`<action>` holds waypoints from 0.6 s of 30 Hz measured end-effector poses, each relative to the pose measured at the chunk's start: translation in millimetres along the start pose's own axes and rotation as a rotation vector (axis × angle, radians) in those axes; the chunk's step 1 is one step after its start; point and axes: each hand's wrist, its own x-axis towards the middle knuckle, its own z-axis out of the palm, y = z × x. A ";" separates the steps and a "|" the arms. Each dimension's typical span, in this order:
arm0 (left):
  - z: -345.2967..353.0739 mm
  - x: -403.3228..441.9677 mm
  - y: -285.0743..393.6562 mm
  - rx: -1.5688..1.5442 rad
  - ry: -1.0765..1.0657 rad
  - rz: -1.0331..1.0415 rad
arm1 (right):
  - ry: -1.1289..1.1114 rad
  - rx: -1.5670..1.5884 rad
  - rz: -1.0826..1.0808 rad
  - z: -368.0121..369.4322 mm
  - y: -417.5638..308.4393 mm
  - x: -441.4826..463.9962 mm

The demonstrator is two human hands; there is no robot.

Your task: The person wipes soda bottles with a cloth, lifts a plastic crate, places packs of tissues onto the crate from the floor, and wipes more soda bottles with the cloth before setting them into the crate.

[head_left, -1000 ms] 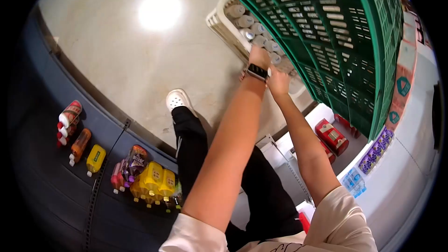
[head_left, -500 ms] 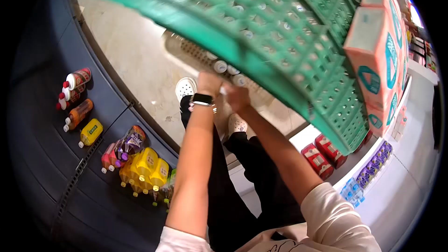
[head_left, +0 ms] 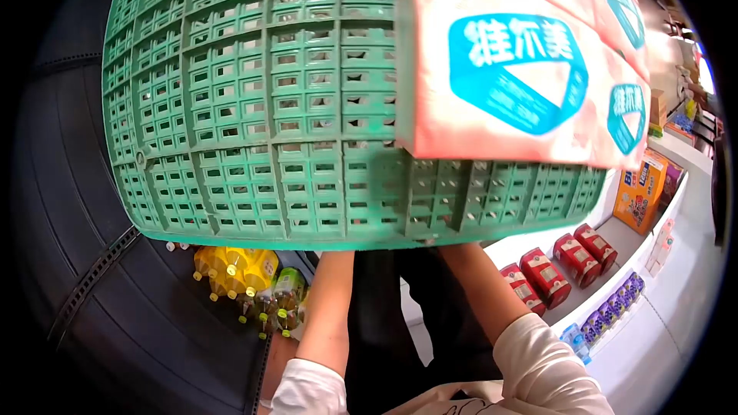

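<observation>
A large green plastic crate (head_left: 267,107) with a slotted grid fills the upper middle of the head view. Pink tissue packs (head_left: 430,100) with blue labels lie against its right part. Both my forearms reach forward from below and pass behind the crate's near edge. My left hand and my right hand are hidden there, so neither their fingers nor anything they hold can be seen. The small gaps in the grid show only bits of what lies behind it.
On the left runs a dark surface (head_left: 69,169) with yellow bottles (head_left: 250,267) and green-capped bottles (head_left: 289,286). To the right, red packs (head_left: 545,280) and an orange box (head_left: 639,194) stand on a white shelf. Small purple packs (head_left: 613,307) line its edge.
The green crate and pink packs now take up more of the view, nearer and more face-on. Both hands, seen close together over a beige basket before, are now hidden behind the crate, as is the basket.
</observation>
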 end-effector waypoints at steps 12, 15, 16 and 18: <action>-348.2 -62.3 138.3 -0.514 0.262 0.534 | -0.406 0.283 0.348 -193.8 -30.0 35.2; -438.8 -21.8 106.9 -0.299 0.591 0.335 | -0.219 0.293 0.135 -317.3 -82.3 79.4; -462.1 -1.4 91.1 -0.182 0.665 0.232 | -0.067 0.289 0.086 -346.0 -92.7 100.7; -484.7 31.3 61.3 0.025 0.718 -0.029 | 0.212 0.202 0.244 -378.3 -90.5 138.5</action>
